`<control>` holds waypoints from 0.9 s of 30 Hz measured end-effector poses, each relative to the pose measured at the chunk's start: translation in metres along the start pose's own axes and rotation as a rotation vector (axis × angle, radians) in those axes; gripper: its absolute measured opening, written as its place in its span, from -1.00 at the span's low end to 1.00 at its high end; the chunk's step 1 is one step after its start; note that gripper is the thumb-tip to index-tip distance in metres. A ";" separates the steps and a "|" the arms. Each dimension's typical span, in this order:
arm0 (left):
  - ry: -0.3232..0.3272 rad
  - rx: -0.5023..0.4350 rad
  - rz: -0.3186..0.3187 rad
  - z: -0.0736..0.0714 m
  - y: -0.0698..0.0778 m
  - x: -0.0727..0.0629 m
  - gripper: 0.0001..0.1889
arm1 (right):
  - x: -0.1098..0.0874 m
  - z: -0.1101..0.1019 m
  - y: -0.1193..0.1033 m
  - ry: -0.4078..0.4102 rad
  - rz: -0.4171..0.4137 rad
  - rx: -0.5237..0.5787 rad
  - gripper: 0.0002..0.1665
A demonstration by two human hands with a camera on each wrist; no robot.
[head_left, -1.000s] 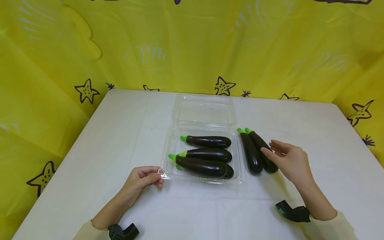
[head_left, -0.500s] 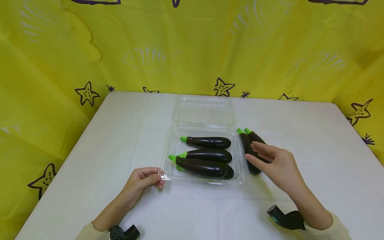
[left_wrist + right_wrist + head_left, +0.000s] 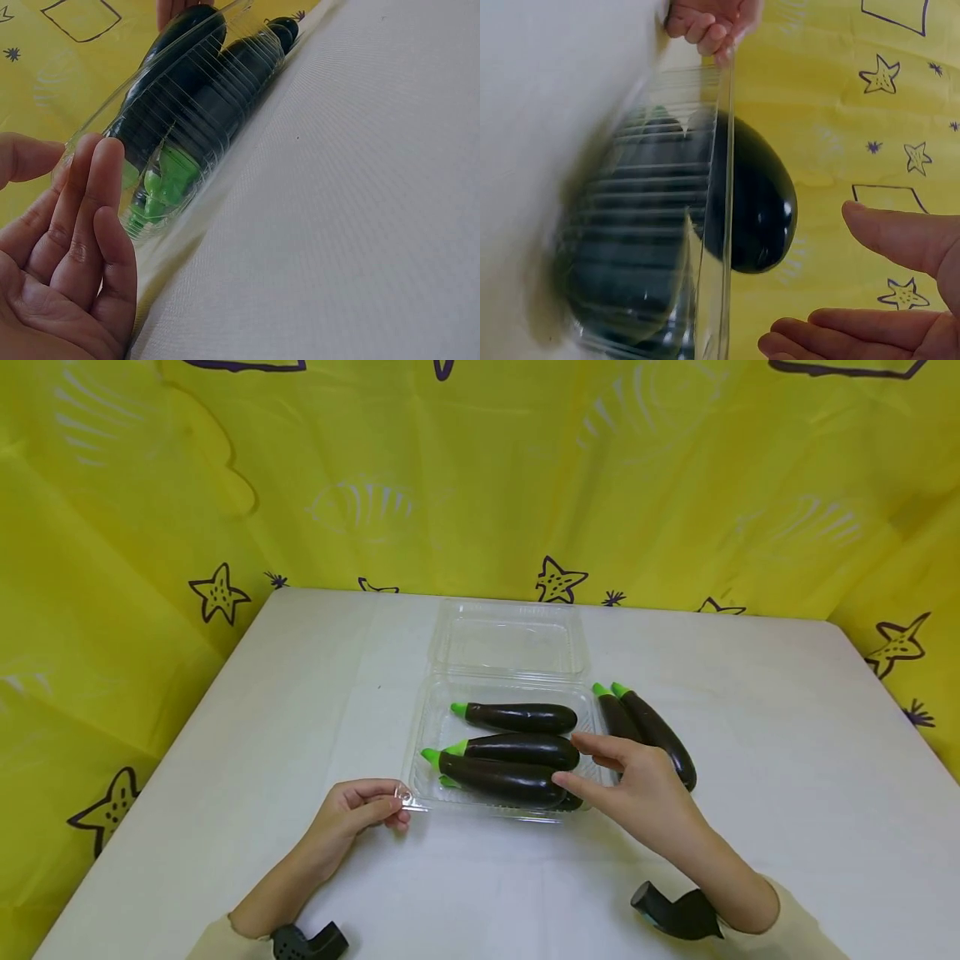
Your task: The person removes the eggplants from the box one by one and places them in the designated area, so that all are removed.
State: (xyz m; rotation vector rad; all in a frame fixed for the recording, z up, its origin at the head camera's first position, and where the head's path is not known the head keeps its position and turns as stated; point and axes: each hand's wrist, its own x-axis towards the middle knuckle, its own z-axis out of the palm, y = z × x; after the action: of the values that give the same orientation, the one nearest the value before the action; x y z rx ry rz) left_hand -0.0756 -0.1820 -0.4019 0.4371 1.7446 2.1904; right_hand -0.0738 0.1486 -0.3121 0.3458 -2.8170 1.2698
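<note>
A clear plastic clamshell container (image 3: 414, 760) lies open on the white table, its lid (image 3: 512, 639) folded back. Inside it are several dark eggplants (image 3: 517, 717) with green stems. My left hand (image 3: 360, 806) pinches the tray's front left corner tab between thumb and fingers, also visible in the left wrist view. My right hand (image 3: 637, 785) hovers over the tray's right side, thumb and fingers spread apart near the blunt end of the front eggplant (image 3: 502, 779). In the right wrist view the right hand (image 3: 870, 277) holds nothing, with the tray wall beside it.
Two more eggplants (image 3: 660, 735) lie on the table right of the tray, one partly hidden by the right hand. A yellow patterned cloth (image 3: 480, 485) hangs behind the white table (image 3: 315, 693). Each wrist wears a black camera mount (image 3: 678, 912).
My right hand has moved left, from over the two loose eggplants to the tray's right side. The left hand keeps its hold on the corner, and the eggplants stay in place.
</note>
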 end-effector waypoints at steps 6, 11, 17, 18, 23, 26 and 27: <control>0.002 0.000 0.003 0.000 0.000 0.000 -0.69 | 0.007 0.010 -0.004 -0.031 -0.048 0.010 -0.33; 0.007 -0.001 -0.003 -0.001 0.000 0.000 -0.72 | 0.014 0.021 -0.003 -0.093 -0.097 0.004 -0.33; 0.001 0.002 -0.001 0.000 0.001 0.000 -0.70 | 0.020 0.031 -0.002 -0.146 -0.148 -0.003 -0.38; 0.000 0.002 0.000 0.000 0.001 0.001 -0.71 | 0.020 0.032 -0.002 -0.152 -0.149 -0.002 -0.39; -0.001 -0.001 -0.002 0.000 0.001 0.001 -0.72 | 0.021 0.035 -0.001 -0.186 -0.137 -0.019 -0.40; 0.001 0.003 -0.004 0.000 0.001 0.001 -0.70 | 0.021 0.038 -0.001 -0.200 -0.121 -0.032 -0.40; 0.001 0.006 -0.006 0.000 0.001 0.001 -0.70 | 0.021 0.039 -0.001 -0.203 -0.113 -0.035 -0.40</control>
State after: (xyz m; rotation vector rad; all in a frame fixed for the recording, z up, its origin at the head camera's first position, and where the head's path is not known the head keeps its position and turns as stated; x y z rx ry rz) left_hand -0.0760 -0.1817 -0.4008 0.4318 1.7512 2.1829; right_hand -0.0915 0.1153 -0.3347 0.6577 -2.9290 1.2266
